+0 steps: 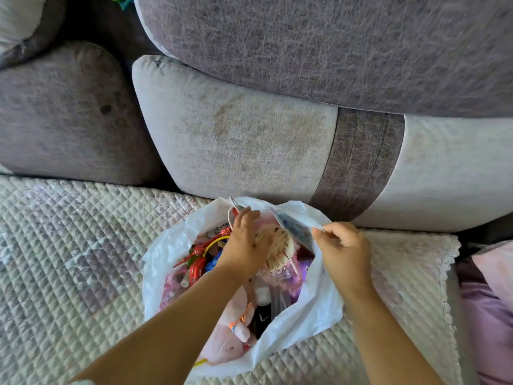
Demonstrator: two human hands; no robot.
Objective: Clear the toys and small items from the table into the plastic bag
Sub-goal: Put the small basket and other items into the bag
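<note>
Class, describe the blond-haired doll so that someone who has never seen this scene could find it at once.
Start at the white plastic bag standing open on the quilted sofa cover. Look inside near its far rim, where the left hand reaches in. The doll lies just right of that hand; its pale straw-blond hair sets it apart from the red toys and the pink plush.

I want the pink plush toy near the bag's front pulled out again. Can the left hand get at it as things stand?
Probably yes. The left hand is already inside the plastic bag, whose mouth the right hand holds open by its rim. The pink plush toy lies uncovered on top, just beneath the left forearm.
</note>
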